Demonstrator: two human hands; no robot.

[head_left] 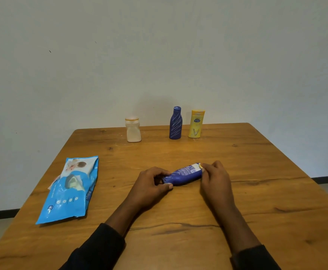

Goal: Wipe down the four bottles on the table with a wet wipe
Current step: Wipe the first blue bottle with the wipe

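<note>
Four bottles are on the wooden table (256, 172): three stand in a row near its far edge, close to the pale wall (159, 55), and one lies on its side nearer the person.

Farthest left, the wet wipe pack (69, 189) lies flat near the table's left edge. It is light blue, and the flap in its middle looks lifted, with something pale under it. It is well apart from both hands.

Further right, at the back, the cream bottle (133, 129) stands upright with a pale lid, alone at the left end of the row.

In the foreground, the left hand (151, 187) rests on the table. Its fingers (167, 186) are curled round the narrow cap end of the lying blue bottle (184, 174), with the thumb on the near side.

Behind, the ribbed dark blue bottle (175, 123) stands upright, with the yellow bottle (196, 124) just beside it on the right, also upright. The two are close together, but I cannot tell if they touch.

The lying blue bottle is held between the two hands at the middle of the table. It lies slanted, with the cap end nearer the person and white print facing up.

On the right, the right hand (215, 178) grips the bottle's pale base end, its fingers (205, 168) bent over it.

Dark sleeves (101, 248) cover both forearms at the bottom of the view.
</note>
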